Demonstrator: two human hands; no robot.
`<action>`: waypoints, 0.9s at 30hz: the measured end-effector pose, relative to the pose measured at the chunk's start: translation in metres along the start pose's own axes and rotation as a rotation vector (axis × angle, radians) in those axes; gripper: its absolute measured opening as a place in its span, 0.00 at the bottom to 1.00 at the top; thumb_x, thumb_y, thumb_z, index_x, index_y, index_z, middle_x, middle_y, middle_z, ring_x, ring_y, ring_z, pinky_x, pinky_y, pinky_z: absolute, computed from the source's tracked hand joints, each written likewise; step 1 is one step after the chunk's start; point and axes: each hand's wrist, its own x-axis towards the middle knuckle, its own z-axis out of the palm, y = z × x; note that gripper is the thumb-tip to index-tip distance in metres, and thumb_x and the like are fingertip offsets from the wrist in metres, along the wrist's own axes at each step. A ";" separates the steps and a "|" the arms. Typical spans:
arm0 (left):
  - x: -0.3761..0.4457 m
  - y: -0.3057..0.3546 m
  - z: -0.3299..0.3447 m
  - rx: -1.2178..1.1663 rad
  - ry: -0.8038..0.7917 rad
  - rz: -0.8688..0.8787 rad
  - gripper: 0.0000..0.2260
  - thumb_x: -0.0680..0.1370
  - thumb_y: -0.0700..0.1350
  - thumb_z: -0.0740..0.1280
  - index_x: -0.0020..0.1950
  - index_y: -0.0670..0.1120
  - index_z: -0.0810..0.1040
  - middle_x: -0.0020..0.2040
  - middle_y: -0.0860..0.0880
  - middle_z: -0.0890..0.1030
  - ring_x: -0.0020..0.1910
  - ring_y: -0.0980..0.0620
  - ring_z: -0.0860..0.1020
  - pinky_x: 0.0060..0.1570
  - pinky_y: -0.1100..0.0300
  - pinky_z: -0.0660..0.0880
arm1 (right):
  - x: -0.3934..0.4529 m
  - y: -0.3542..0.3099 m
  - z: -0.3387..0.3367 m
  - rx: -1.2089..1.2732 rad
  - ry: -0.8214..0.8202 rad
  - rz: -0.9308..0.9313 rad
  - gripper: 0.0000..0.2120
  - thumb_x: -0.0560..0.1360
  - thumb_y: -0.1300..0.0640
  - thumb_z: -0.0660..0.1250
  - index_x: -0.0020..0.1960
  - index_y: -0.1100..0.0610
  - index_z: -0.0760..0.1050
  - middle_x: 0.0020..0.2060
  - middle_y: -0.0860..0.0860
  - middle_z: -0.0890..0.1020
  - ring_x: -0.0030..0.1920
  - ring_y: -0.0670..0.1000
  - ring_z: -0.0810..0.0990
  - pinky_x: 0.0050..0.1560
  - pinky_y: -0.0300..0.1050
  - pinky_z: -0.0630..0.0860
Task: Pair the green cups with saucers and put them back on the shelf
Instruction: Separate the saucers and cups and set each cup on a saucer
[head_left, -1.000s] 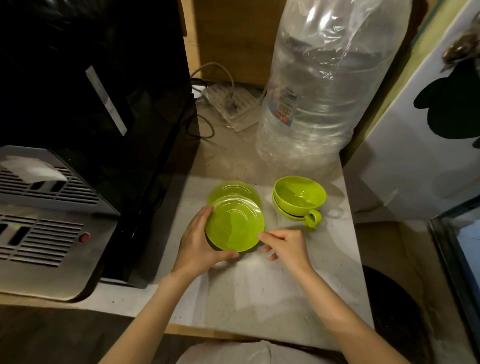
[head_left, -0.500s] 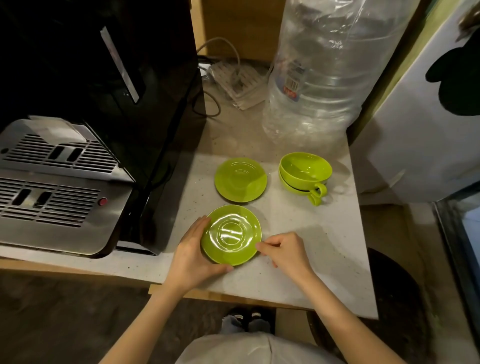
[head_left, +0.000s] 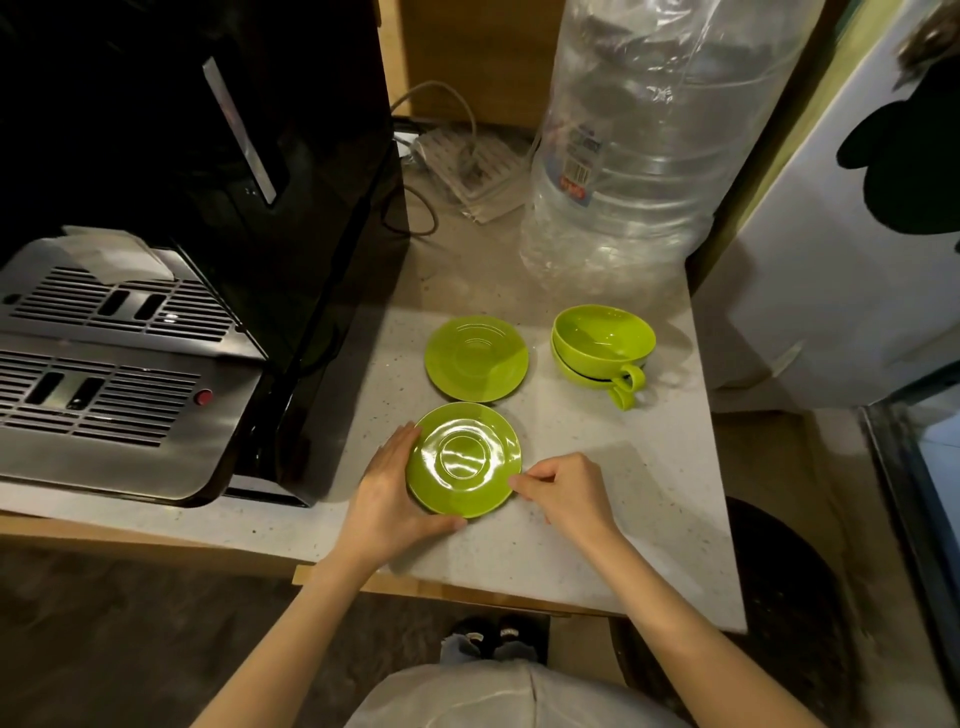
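Two green saucers lie on the pale speckled counter (head_left: 613, 499). The far saucer (head_left: 476, 358) lies free. The near saucer (head_left: 463, 460) rests flat between my hands. My left hand (head_left: 392, 493) cups its left and front rim. My right hand (head_left: 563, 488) pinches its right rim with thumb and fingertips. Two green cups (head_left: 602, 345) sit stacked one inside the other to the right of the far saucer, handles toward me.
A black and steel coffee machine (head_left: 156, 312) fills the left side. A large clear water bottle (head_left: 634, 135) stands at the back right, with cables and a power strip (head_left: 457, 166) behind. A white cabinet (head_left: 841, 291) borders the counter's right edge.
Both hands lifted the top saucer off the stack and brought it toward me. It now lies flat on the counter in front of the other saucer.
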 end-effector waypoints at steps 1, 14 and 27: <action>0.000 0.000 0.000 0.004 -0.004 -0.004 0.51 0.55 0.59 0.77 0.72 0.43 0.60 0.72 0.44 0.66 0.71 0.46 0.65 0.69 0.53 0.62 | 0.000 0.000 0.000 -0.001 -0.001 0.000 0.10 0.67 0.51 0.73 0.34 0.58 0.83 0.31 0.60 0.84 0.27 0.52 0.74 0.34 0.45 0.72; 0.040 0.043 -0.007 0.022 -0.102 0.066 0.43 0.62 0.54 0.76 0.72 0.48 0.59 0.74 0.46 0.61 0.74 0.48 0.57 0.71 0.57 0.56 | 0.006 -0.007 -0.030 0.065 0.084 -0.037 0.13 0.66 0.52 0.72 0.49 0.54 0.78 0.39 0.53 0.83 0.40 0.55 0.82 0.48 0.53 0.80; 0.133 0.125 0.008 -0.209 -0.164 0.063 0.39 0.68 0.52 0.73 0.72 0.41 0.60 0.73 0.42 0.65 0.71 0.47 0.64 0.68 0.56 0.62 | 0.020 -0.015 -0.092 0.251 0.601 -0.073 0.13 0.71 0.54 0.69 0.53 0.59 0.75 0.40 0.52 0.80 0.39 0.57 0.81 0.45 0.59 0.79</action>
